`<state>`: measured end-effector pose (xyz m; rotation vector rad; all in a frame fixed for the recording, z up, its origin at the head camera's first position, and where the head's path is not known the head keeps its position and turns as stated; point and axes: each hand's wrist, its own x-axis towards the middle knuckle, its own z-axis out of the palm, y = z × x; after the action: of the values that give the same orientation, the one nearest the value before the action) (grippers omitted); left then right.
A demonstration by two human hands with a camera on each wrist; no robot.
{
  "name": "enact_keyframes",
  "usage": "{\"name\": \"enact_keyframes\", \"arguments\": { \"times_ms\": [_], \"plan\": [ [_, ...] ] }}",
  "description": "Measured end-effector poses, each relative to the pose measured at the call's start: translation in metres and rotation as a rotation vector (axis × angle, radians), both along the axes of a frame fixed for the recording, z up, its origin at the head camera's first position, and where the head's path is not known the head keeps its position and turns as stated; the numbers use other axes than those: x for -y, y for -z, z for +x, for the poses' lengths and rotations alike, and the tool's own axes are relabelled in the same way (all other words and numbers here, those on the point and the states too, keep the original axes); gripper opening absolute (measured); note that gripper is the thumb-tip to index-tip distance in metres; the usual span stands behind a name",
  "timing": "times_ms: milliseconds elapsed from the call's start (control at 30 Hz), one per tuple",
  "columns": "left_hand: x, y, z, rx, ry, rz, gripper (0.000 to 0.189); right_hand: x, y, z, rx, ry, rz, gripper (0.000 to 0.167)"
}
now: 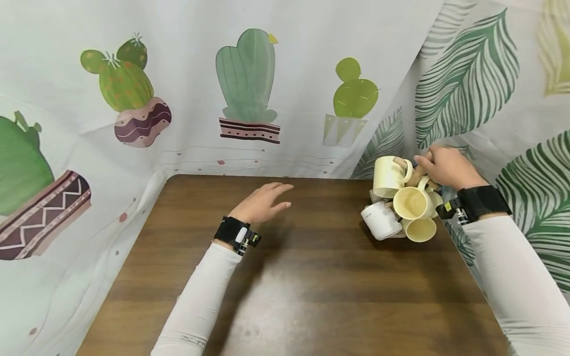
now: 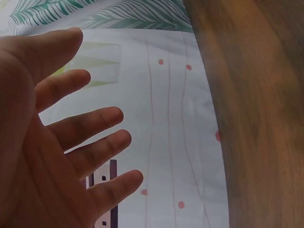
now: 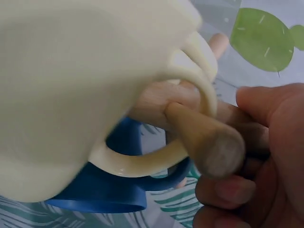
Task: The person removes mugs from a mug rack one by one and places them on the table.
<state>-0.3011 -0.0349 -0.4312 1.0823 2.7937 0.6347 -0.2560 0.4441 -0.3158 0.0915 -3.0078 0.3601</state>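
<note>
At the table's far right stands a wooden mug rack (image 3: 159,100) with mugs hanging by their handles from its pegs. My right hand (image 1: 450,167) grips the rack's post near its top, with the fingers curled round the wood. An upper cream mug (image 1: 385,178), a middle cream mug (image 1: 409,203) and a lower cream mug (image 1: 420,231) hang there. A white ribbed mug (image 1: 381,221) hangs low on the left side. Behind the cream mug in the right wrist view, a blue mug (image 3: 102,190) shows partly. My left hand (image 1: 261,203) hovers over the table, fingers apart and holding nothing.
The brown wooden table (image 1: 285,287) spreads out below both hands. A white cloth with printed cacti (image 1: 249,79) hangs along the back. On the right, a leaf-patterned cloth (image 1: 472,74) hangs close beside the rack.
</note>
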Motion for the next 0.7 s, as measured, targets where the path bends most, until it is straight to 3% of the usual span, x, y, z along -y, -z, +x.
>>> {"name": "enact_keyframes", "arguments": {
  "times_ms": [200, 433, 700],
  "plan": [
    [0.005, 0.006, 0.003, 0.017, -0.001, 0.000, 0.058, 0.004, 0.006, 0.004, -0.031, 0.022, -0.018, 0.052],
    [0.023, 0.007, 0.005, 0.018, -0.054, -0.016, 0.058, 0.015, 0.012, -0.001, -0.077, 0.032, -0.093, 0.052],
    [0.035, 0.004, 0.007, 0.048, -0.052, -0.010, 0.062, 0.013, 0.015, 0.009, -0.095, 0.070, -0.065, 0.050]
  ]
}}
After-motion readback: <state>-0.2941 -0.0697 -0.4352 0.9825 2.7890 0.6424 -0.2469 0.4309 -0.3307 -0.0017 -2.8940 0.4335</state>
